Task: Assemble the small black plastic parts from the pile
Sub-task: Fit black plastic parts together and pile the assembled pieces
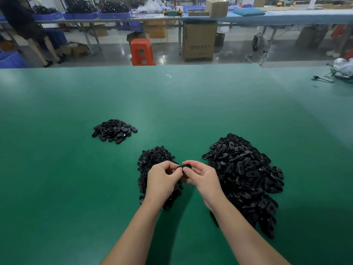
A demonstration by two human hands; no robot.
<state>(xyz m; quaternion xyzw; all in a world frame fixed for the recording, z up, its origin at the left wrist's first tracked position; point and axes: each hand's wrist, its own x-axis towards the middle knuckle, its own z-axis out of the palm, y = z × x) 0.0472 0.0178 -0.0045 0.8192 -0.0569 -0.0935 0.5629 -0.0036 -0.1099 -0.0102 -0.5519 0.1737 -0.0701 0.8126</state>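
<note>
Head: three piles (244,180), two hands (162,180).

A plain, unpatterned green table mat (76,188) lies under both hands. Glossy black oval plastic shells form the big pile (246,178) just right of the right hand (202,178), and the small round plastic pieces in the heap (152,157) under the left hand (162,180) are the same black. A smaller black pile (114,131) sits beyond the left hand. Well beyond both hands stand an orange plastic stool (142,51) and blue plastic bins (80,15).
</note>
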